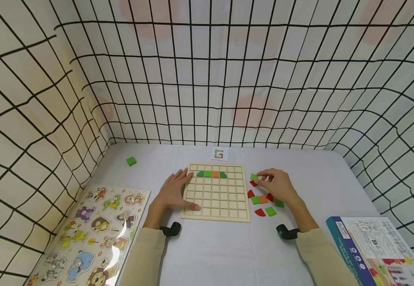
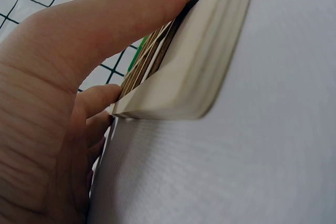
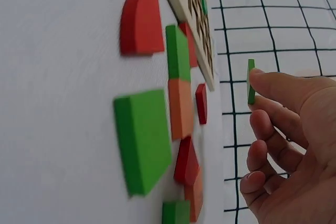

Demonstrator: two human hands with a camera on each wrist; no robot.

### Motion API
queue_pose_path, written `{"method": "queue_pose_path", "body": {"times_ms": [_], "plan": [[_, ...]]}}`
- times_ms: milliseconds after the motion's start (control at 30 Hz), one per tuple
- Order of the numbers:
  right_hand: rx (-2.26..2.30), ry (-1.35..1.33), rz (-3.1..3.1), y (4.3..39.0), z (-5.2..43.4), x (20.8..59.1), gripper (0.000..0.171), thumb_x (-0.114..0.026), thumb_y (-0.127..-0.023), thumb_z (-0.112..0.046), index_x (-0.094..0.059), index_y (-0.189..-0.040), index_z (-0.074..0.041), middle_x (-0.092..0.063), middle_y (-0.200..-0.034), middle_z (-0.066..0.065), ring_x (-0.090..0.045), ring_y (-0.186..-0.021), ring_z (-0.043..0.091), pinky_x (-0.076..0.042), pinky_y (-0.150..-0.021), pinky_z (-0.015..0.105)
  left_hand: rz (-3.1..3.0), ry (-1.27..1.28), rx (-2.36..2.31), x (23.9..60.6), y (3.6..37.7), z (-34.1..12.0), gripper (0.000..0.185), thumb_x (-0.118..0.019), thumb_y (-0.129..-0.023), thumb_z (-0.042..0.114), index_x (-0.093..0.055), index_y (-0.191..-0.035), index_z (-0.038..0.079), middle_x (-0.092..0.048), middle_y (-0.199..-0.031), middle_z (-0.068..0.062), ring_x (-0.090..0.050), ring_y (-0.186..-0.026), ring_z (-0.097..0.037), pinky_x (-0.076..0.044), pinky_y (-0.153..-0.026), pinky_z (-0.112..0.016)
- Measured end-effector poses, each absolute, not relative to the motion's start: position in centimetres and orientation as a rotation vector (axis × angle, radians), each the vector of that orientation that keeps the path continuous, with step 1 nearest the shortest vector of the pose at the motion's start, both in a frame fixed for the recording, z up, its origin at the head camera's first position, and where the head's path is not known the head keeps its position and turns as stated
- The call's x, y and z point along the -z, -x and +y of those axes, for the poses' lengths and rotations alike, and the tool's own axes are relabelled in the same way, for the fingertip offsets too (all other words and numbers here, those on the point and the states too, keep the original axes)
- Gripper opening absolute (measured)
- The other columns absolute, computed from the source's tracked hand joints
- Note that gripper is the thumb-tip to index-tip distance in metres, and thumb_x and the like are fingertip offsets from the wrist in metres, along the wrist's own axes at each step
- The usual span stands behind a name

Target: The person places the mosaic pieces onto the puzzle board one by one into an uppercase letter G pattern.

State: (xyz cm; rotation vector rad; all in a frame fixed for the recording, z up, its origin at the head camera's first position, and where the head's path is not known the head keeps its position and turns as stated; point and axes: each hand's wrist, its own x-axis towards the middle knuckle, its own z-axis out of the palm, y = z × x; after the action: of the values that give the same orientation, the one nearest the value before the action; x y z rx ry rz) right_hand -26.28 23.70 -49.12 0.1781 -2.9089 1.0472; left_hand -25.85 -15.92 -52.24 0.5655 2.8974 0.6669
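A wooden grid board (image 1: 215,198) lies flat on the white table. Its top row carries a short line of green and orange tiles (image 1: 212,174). My left hand (image 1: 172,192) rests flat on the board's left edge with straight fingers; in the left wrist view the thumb (image 2: 121,19) lies across the board's corner (image 2: 194,61). My right hand (image 1: 276,183) is just right of the board and pinches a small green tile (image 1: 254,176), held off the table (image 3: 251,81). Loose red, green and orange tiles (image 1: 263,199) lie under and beside that hand.
A lone green block (image 1: 131,161) sits at the far left and a small pattern card (image 1: 220,153) behind the board. An animal puzzle board (image 1: 96,230) lies front left and a printed box (image 1: 375,250) front right. Grid-patterned walls close in three sides.
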Motion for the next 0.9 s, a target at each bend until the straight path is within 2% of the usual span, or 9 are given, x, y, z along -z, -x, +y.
{"method": "queue_pose_path", "body": {"times_ms": [467, 733, 900], "plan": [[-1.186, -0.377, -2.861, 27.0, 18.2, 48.1, 0.027, -0.079, -0.092, -0.027, -0.078, -0.116, -0.013, -0.067, -0.094, 0.002, -0.052, -0.091, 0.021, -0.045, -0.070, 0.032, 2.893, -0.552, -0.684, 52.5, 25.9, -15.7, 0.132, -0.081, -0.058, 0.077, -0.026, -0.165, 0.022, -0.013, -0.174, -0.003, -0.009, -0.162, -0.027, -0.010, -0.132, -0.050], [-1.274, -0.497, -2.831, 27.5, 14.8, 48.6, 0.027, -0.079, -0.092, -0.024, -0.079, -0.115, -0.009, -0.068, -0.091, 0.002, -0.053, -0.077, 0.019, -0.045, -0.063, 0.029, 2.890, -0.550, -0.683, 52.0, 25.7, -15.5, 0.132, -0.081, -0.058, 0.076, -0.027, -0.165, 0.021, -0.014, -0.174, -0.004, -0.010, -0.162, -0.027, -0.011, -0.132, -0.051], [-1.281, -0.485, -2.855, 28.1, 12.6, 49.0, 0.027, -0.081, -0.090, -0.024, -0.080, -0.112, -0.009, -0.067, -0.087, 0.000, -0.052, -0.075, 0.017, -0.044, -0.062, 0.027, 2.892, -0.555, -0.691, 51.8, 25.7, -15.8, 0.132, -0.081, -0.058, 0.076, -0.028, -0.165, 0.020, -0.014, -0.174, -0.005, -0.011, -0.162, -0.028, -0.011, -0.131, -0.052]]}}
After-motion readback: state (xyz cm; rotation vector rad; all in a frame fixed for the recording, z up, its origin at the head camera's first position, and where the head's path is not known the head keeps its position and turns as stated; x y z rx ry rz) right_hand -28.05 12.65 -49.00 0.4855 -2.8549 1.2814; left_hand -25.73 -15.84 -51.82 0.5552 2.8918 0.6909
